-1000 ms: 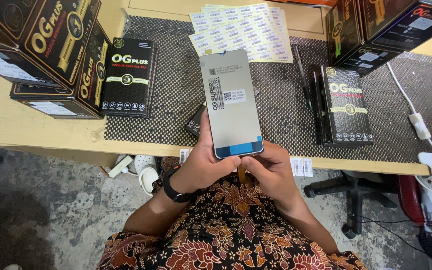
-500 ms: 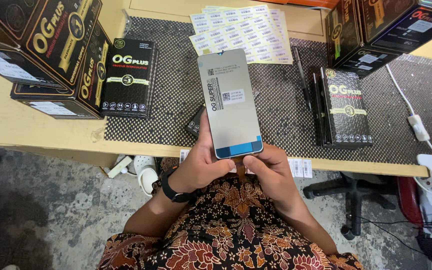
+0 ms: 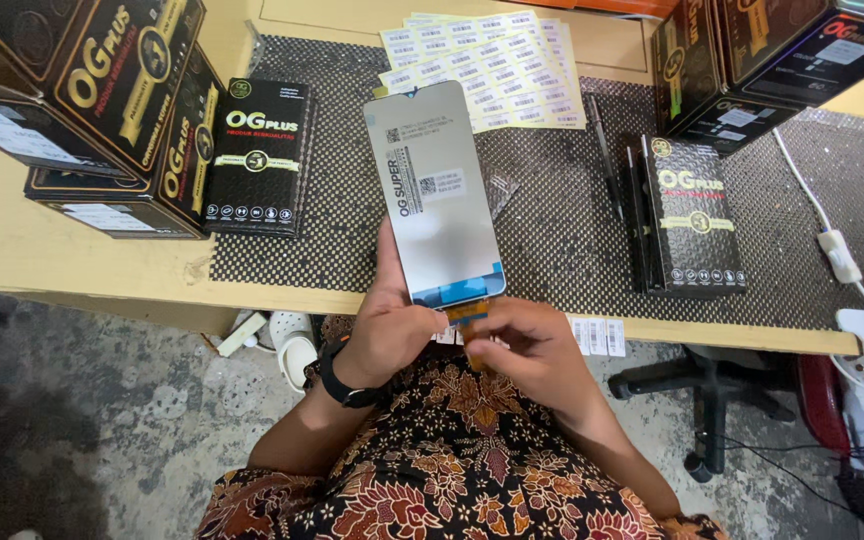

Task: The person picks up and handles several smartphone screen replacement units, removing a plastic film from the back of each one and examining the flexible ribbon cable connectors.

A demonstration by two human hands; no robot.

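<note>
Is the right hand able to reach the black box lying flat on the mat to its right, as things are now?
Probably yes. The black box lies flat with bare mat before it, but the right hand is pinching the orange ribbon of the screen panel and must release it first.

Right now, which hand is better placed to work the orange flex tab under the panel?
Probably the right hand: its fingertips already touch the flex tab, while the left hand supports the screen panel.

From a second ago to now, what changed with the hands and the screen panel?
Little changed. The left hand keeps its hold on the screen panel, which sits about where it was. The right hand stays at the orange flex strip under the panel's lower edge. The black boxes and label sheets on the mat have not moved.
</note>
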